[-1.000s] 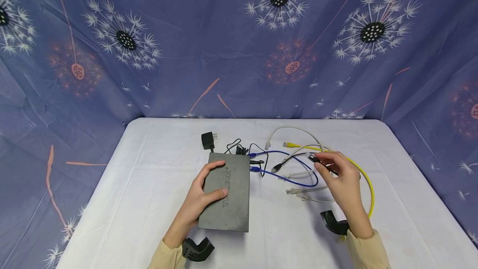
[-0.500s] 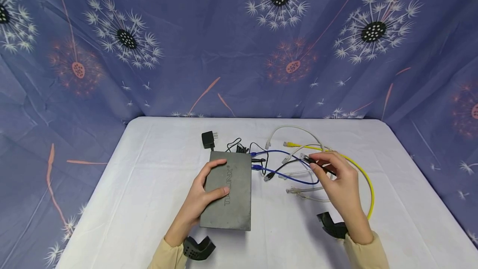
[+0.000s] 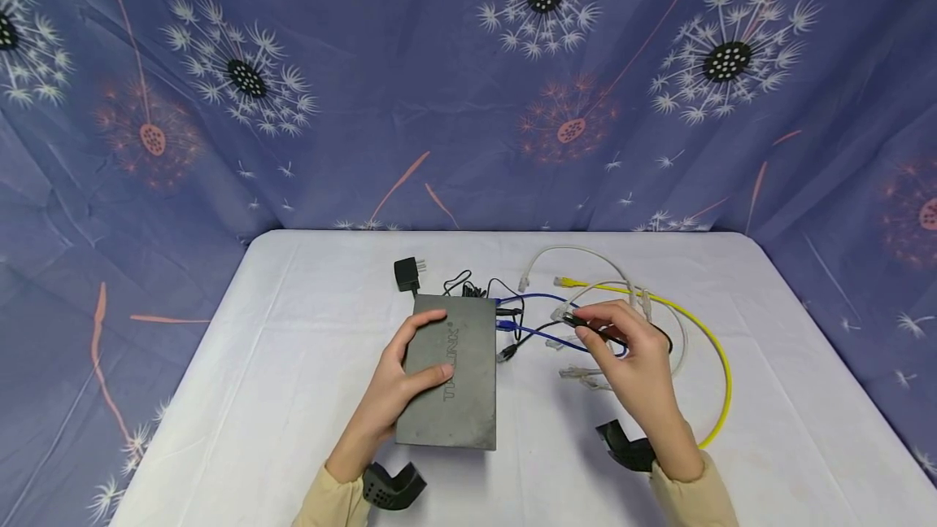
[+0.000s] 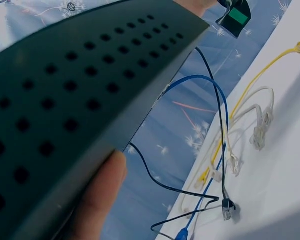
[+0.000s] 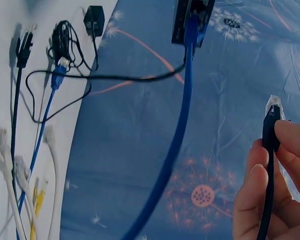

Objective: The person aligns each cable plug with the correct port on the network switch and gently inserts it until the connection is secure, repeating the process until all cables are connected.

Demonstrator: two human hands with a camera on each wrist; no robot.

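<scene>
My left hand (image 3: 395, 389) grips a dark grey TP-LINK network switch (image 3: 468, 409) by its left side, thumb on the lid and fingers at the edge. Its vented panel (image 4: 80, 85) fills much of the left wrist view. A blue Ethernet cable (image 5: 177, 135) is plugged into the switch, beside a thin black power cord (image 5: 115, 78). To the right of the switch, my right hand (image 3: 640, 360) pinches a black Ethernet cable's plug (image 5: 271, 127) between thumb and fingers, clear tip forward. That cable's other black plug (image 4: 227, 209) lies on the table.
Grey-white Ethernet cables (image 3: 578, 248) and a yellow one (image 3: 725, 364) lie looped on the right of the white table (image 3: 220, 397). A loose blue plug (image 5: 58, 80) rests there too. Behind the switch sits a black power adapter (image 3: 406, 275). A patterned curtain (image 3: 410, 104) hangs behind.
My right hand has moved left with the black plug, closer to the switch. The cable's other black plug has slid left as well. The switch has shifted slightly right in my left hand.
</scene>
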